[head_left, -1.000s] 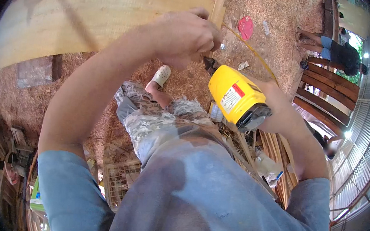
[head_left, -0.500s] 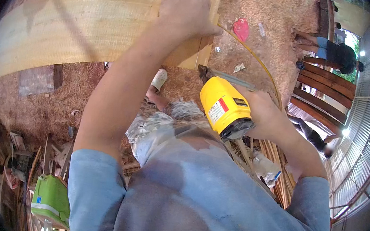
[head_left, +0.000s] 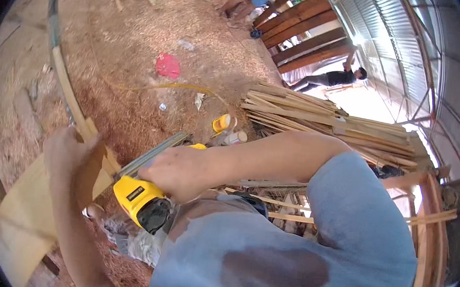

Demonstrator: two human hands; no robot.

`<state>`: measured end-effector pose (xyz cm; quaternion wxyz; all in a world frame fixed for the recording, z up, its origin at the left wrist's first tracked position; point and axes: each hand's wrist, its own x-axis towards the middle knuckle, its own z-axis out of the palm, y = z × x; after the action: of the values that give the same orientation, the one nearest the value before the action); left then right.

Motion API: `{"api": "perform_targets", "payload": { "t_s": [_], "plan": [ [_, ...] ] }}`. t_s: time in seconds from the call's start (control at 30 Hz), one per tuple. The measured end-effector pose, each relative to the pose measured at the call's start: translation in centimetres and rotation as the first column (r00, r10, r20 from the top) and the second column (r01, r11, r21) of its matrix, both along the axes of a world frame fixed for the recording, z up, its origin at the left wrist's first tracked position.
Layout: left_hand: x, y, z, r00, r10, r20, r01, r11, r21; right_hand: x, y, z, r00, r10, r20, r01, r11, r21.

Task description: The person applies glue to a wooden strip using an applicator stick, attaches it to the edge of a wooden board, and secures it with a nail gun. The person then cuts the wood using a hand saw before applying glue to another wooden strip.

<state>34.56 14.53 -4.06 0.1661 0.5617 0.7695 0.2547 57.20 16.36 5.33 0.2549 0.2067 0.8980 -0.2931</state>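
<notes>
My right hand (head_left: 179, 172) is wrapped around the handle of a yellow nail gun (head_left: 137, 195) with a black cap and a long metal magazine. Its nose sits against the edge of a pale, thin wooden panel (head_left: 23, 217), near a narrow wood strip (head_left: 109, 160) along that edge. With fingers curled over the same edge, my left hand (head_left: 72, 152) grips the panel to the left of the nail gun. The left fingertips are partly hidden. My left forearm covers part of the panel.
Sawdust covers the floor, with a pink scrap (head_left: 167, 65) and a yellow hose (head_left: 180, 86) on it. Yellow and white containers (head_left: 221, 123) stand near a stack of wood strips (head_left: 300, 112). Two people are farther back, beside dark planks (head_left: 309, 26).
My view has turned, so hands, panel and nail gun now appear lower left. The wood stack and containers have come into sight. Both hands keep their holds.
</notes>
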Motion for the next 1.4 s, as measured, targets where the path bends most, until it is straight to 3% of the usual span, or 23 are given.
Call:
{"api": "perform_targets", "payload": {
  "t_s": [0.2, 0.3, 0.37, 0.43, 0.5, 0.6, 0.63, 0.7, 0.83, 0.9, 0.97, 1.0, 1.1, 1.27, 1.4],
  "plan": [
    [-0.7, 0.5, -1.3, 0.996, -0.042, -0.075, 0.037, 0.997, -0.063, -0.6, 0.2, 2.7, 0.997, -0.075, 0.029, 0.077, 0.995, -0.064],
    [0.5, 0.6, -0.4, 0.996, 0.026, -0.08, -0.032, 0.997, -0.07, -0.1, 0.1, 2.3, 0.994, -0.097, 0.049, 0.1, 0.993, -0.058],
    [0.3, 1.4, -0.7, 0.995, 0.001, 0.104, 0.009, 0.996, -0.087, 0.4, 0.1, 0.6, 0.994, -0.066, 0.086, 0.069, 0.997, -0.033],
    [-0.8, 0.9, -1.5, 0.985, 0.076, 0.157, -0.05, 0.985, -0.166, 0.3, 0.2, -0.1, 0.993, -0.039, 0.11, 0.042, 0.999, -0.024],
    [-1.2, 1.2, -2.8, 0.995, -0.098, 0.005, 0.098, 0.983, -0.155, -0.1, 0.6, 0.4, 0.99, -0.03, 0.136, 0.036, 0.998, -0.047],
    [-1.8, 1.8, -3.6, 0.989, -0.135, -0.054, 0.126, 0.981, -0.146, -0.8, 0.9, 0.4, 0.986, -0.009, 0.168, 0.03, 0.992, -0.123],
    [-1.9, 1.5, -3.6, 0.993, -0.105, -0.053, 0.094, 0.979, -0.178, -1.0, 1.0, 0.8, 0.982, -0.02, 0.189, 0.042, 0.992, -0.115],
    [-2.1, 1.0, -3.4, 0.993, -0.112, -0.042, 0.11, 0.992, -0.059, -1.6, 0.7, 1.4, 0.975, -0.019, 0.222, 0.046, 0.992, -0.115],
    [-2.1, 1.0, -3.1, 0.993, -0.114, -0.04, 0.11, 0.989, -0.099, -1.9, 0.4, 1.3, 0.976, -0.074, 0.204, 0.101, 0.987, -0.128],
    [-2.3, 1.0, -2.3, 0.983, -0.174, -0.065, 0.157, 0.965, -0.209, -2.1, 0.4, 1.4, 0.969, -0.082, 0.232, 0.112, 0.987, -0.118],
    [-2.1, 1.0, -3.4, 0.987, -0.147, -0.064, 0.137, 0.981, -0.137, -2.4, 0.5, 1.4, 0.94, -0.065, 0.335, 0.108, 0.988, -0.113],
    [-2.1, 1.0, -3.6, 0.991, -0.122, -0.063, 0.118, 0.991, -0.062, -2.5, 0.5, 1.3, 0.94, -0.064, 0.335, 0.108, 0.988, -0.115],
    [-2.1, 1.1, -3.7, 0.989, -0.133, -0.069, 0.125, 0.985, -0.117, -2.4, 0.4, 0.8, 0.939, -0.076, 0.337, 0.116, 0.988, -0.1],
    [-2.1, 1.1, -4.1, 0.987, -0.136, -0.09, 0.126, 0.986, -0.109, -1.1, 0.6, -0.3, 0.986, -0.029, 0.167, 0.046, 0.994, -0.099],
    [-2.1, 1.2, -4.0, 0.989, -0.113, -0.094, 0.103, 0.989, -0.105, -1.2, 0.3, 0.2, 0.971, -0.06, 0.232, 0.077, 0.995, -0.065]
  ]
}}
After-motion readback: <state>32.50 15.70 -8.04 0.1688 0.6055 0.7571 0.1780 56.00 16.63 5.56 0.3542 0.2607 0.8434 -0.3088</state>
